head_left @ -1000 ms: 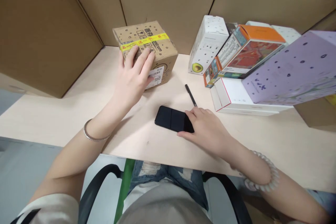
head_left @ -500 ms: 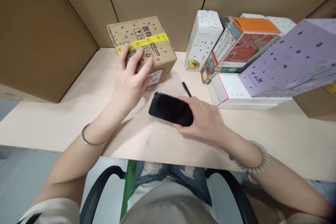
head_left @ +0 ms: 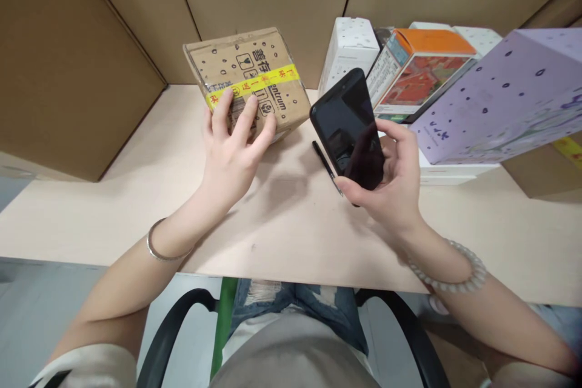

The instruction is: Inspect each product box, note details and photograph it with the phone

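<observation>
My left hand (head_left: 233,145) rests with spread fingers on a small cardboard parcel (head_left: 273,70) bound with yellow tape, tipping its front edge up off the table. My right hand (head_left: 393,179) holds a black phone (head_left: 348,124) with a dark screen, raised above the table and facing me. A black pen (head_left: 324,160) lies on the table just under the phone, between the two hands.
A light wooden table (head_left: 295,224) is walled by large cardboard boxes (head_left: 68,66) at the left and back. At the right stand a white dotted box (head_left: 348,45), an orange-topped carton (head_left: 421,73), a lilac box (head_left: 500,97) and a flat white box (head_left: 454,170).
My right hand picked the phone up off the table and lifted it toward me. My left hand tilted the parcel so its top faces me more.
</observation>
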Motion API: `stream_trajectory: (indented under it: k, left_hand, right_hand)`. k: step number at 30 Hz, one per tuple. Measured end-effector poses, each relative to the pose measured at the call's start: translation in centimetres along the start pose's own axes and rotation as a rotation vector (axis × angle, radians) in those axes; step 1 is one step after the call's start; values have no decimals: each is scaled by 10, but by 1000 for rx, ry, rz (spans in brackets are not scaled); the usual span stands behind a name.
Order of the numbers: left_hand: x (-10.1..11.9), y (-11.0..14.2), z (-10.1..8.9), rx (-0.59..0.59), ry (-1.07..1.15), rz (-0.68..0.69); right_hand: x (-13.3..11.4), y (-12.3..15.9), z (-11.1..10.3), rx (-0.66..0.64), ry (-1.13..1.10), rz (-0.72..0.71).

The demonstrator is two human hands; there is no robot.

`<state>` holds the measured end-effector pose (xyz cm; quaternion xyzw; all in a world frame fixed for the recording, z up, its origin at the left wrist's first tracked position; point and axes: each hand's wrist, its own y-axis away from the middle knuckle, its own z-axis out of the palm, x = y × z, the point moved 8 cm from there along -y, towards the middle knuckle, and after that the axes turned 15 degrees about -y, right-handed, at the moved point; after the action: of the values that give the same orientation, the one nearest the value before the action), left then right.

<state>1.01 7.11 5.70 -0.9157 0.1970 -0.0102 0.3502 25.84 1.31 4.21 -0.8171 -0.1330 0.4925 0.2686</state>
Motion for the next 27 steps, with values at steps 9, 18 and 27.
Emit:
stream_trajectory:
  k: [9, 18, 27]
  left_hand:
    - [12, 5, 1, -23, -12, 10]
    - [17, 11, -6, 165, -159, 117]
    - [22, 13, -12, 233, -200, 171]
  right_hand:
    - [-19, 4, -7, 43, 3, -92]
    - [-26, 9, -8, 24, -12, -140]
    - [-29, 8, -7, 38, 51, -110]
